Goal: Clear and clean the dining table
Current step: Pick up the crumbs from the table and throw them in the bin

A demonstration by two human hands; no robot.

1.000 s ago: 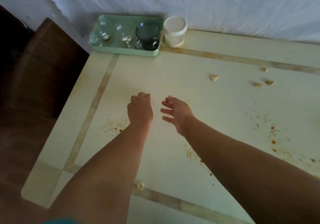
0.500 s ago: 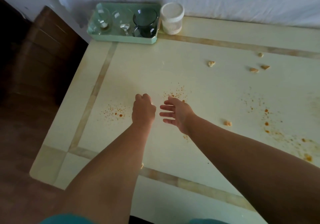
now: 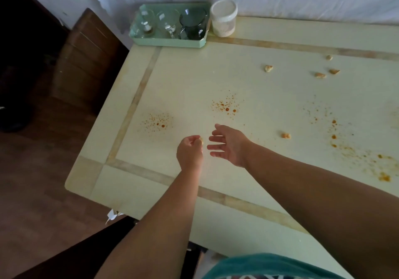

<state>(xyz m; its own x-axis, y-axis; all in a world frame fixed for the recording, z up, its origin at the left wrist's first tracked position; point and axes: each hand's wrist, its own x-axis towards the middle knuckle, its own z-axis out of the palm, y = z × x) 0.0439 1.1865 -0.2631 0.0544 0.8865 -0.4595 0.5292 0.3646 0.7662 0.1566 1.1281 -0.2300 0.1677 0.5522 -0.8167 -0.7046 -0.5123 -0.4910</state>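
Half-hidden crumb [image 3: 202, 142] in left hand [image 3: 190, 152]

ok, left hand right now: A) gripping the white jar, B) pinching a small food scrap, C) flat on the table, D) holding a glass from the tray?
B: the left hand has its fingers curled round a small pale food scrap at the fingertips, above the table; the white jar and the green tray with its glasses stand untouched at the far edge.
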